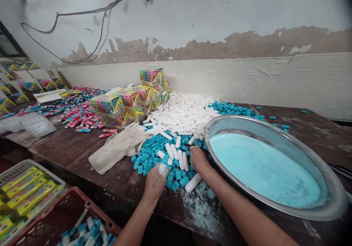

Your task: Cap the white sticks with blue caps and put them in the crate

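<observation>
- Nearest, the red crate (95, 209) holds blue-and-white pieces, below the table's edge at left.
- Pale blue powder (200, 207) dusts the near tabletop (90, 183); keeping finished pieces off it would probably keep them cleaner.
- The left hand (155, 180) pinches a white tube with a blue cap (164, 163), tilted, cap end away from the wrist. A steady, light pinch low on the white body should keep the cap straight without denting it.
- The right hand (199, 159) has its fingers curled in beside the caps; whether they hold anything I cannot tell. Best keep that forearm off the rim of the steel basin (338, 205) just beside it, so the blue powder inside stays level.
- Between the hands, several white tubes (180, 159) lie roughly side by side on loose blue caps (154, 147); keeping both within short reach seems wise.
- Beyond, the white heap (189, 110) looks ample for topping up this row.
</observation>
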`<state>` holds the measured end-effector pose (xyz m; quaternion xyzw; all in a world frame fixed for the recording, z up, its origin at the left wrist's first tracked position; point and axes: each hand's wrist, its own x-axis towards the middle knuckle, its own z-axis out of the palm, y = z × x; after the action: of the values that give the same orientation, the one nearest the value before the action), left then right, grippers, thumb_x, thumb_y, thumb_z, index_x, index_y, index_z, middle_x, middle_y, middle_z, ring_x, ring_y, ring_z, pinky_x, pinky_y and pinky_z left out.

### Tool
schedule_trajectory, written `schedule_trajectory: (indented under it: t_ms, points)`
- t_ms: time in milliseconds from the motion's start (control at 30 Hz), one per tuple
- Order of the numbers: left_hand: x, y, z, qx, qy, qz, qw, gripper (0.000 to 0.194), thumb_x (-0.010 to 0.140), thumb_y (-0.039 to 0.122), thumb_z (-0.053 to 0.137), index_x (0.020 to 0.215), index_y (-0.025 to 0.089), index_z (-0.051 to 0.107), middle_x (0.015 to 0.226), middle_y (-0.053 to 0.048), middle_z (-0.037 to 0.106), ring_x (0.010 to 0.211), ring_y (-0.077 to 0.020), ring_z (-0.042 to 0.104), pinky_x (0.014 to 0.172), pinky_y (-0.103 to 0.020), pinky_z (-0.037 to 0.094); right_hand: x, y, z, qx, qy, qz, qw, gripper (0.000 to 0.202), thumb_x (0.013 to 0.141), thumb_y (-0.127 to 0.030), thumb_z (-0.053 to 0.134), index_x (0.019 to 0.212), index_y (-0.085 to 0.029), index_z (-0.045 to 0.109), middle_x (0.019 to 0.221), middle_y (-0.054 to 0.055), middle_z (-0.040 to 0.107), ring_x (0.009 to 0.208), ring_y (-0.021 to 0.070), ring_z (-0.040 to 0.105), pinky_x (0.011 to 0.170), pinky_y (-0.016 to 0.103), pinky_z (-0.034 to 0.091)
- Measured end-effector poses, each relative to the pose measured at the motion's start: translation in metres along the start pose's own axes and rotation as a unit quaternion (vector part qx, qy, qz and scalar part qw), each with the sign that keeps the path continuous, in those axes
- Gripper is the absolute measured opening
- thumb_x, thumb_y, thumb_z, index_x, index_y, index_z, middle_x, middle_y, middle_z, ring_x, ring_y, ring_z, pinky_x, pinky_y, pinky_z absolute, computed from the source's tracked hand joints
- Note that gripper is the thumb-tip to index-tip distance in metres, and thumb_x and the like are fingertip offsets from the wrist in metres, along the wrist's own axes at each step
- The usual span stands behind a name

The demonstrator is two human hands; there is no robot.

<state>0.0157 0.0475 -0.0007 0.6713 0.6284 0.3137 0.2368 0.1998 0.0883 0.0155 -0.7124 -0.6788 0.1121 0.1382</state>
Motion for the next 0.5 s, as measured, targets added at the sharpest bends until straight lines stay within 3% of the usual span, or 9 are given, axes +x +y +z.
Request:
schedule_trajectory:
  t_ms: [100, 200, 300, 400, 500]
  points:
    - [-0.002, -0.001, -0.002, -0.034, 0.009, -0.002, 0.999, 0.029, 0.076, 0.032, 0.049, 0.099, 0.015, 0.057, 0.086, -0.006, 0.065, 0.079, -0.0196, 0.06, 0.069, -0.026, 0.041, 0.016, -0.002, 0.008, 0.017, 0.011, 0.006, 1.0, 0.019, 0.077, -0.012, 0.045, 0.089, -0.009, 0.061, 0.099, 0.018, 0.057, 0.091, 0.026, 0.054, 0.076, 0.033, 0.038]
    - [-0.004, -0.001, -0.004, -0.062, 0.021, 0.01, 0.998, 0.034, 0.077, 0.033, 0.049, 0.106, 0.016, 0.054, 0.093, -0.007, 0.064, 0.085, -0.02, 0.059, 0.073, -0.027, 0.042, 0.017, 0.003, 0.011, 0.056, 0.017, 0.0, 0.998, 0.023, 0.072, -0.008, 0.049, 0.091, -0.01, 0.061, 0.096, 0.014, 0.058, 0.09, 0.0246, 0.055, 0.076, 0.032, 0.039]
    - [-0.009, 0.003, -0.006, -0.063, 0.021, 0.03, 0.997, 0.029, 0.078, 0.034, 0.047, 0.099, 0.016, 0.056, 0.087, -0.005, 0.064, 0.08, -0.0189, 0.059, 0.07, -0.026, 0.042, 0.003, 0.008, 0.009, 0.116, 0.024, -0.009, 0.993, 0.028, 0.07, -0.007, 0.047, 0.095, -0.01, 0.06, 0.096, 0.011, 0.057, 0.088, 0.0202, 0.056, 0.074, 0.027, 0.041]
    - [-0.017, 0.012, -0.008, -0.059, -0.014, 0.051, 0.997, 0.023, 0.078, 0.035, 0.048, 0.09, 0.018, 0.058, 0.08, -0.003, 0.064, 0.073, -0.0172, 0.058, 0.066, -0.024, 0.04, -0.02, 0.008, 0.002, 0.173, 0.016, -0.029, 0.984, 0.02, 0.07, -0.012, 0.047, 0.086, -0.015, 0.058, 0.084, 0.004, 0.059, 0.076, 0.0145, 0.057, 0.067, 0.023, 0.043]
    - [-0.027, 0.019, -0.011, -0.072, -0.074, 0.069, 0.992, 0.019, 0.078, 0.034, 0.048, 0.078, 0.018, 0.058, 0.073, -0.001, 0.062, 0.067, -0.0153, 0.056, 0.062, -0.022, 0.039, -0.047, 0.004, -0.009, 0.333, -0.026, -0.017, 0.943, 0.008, 0.072, -0.023, 0.049, 0.077, -0.017, 0.051, 0.065, -0.002, 0.055, 0.058, 0.0125, 0.057, 0.056, 0.023, 0.044]
